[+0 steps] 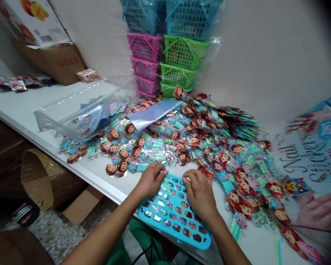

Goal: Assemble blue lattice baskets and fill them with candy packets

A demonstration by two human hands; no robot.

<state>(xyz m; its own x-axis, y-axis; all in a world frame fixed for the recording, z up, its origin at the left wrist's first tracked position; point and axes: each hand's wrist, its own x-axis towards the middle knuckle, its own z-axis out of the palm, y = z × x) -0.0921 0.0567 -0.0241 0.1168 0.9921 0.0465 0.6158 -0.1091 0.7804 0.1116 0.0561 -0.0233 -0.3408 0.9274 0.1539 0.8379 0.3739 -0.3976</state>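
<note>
A blue perforated plastic basket lid (171, 206) lies in front of me at the table's front edge, with colourful packets showing through its holes. My left hand (151, 179) rests on its far left corner, fingers bent and pressed together at the rim. My right hand (200, 191) lies over its far right part, the fingers curled onto the edge. Just beyond both hands spreads a heap of small doll-face packets (154, 143). The underside of the basket is hidden.
Stacked pink baskets (145, 48), green baskets (183, 55) and blue ones stand against the wall. A clear plastic tray (57, 117) is at the left, a cardboard box (49, 62) behind it. At the right is a printed box (317, 147). An open carton (44, 180) sits below the table.
</note>
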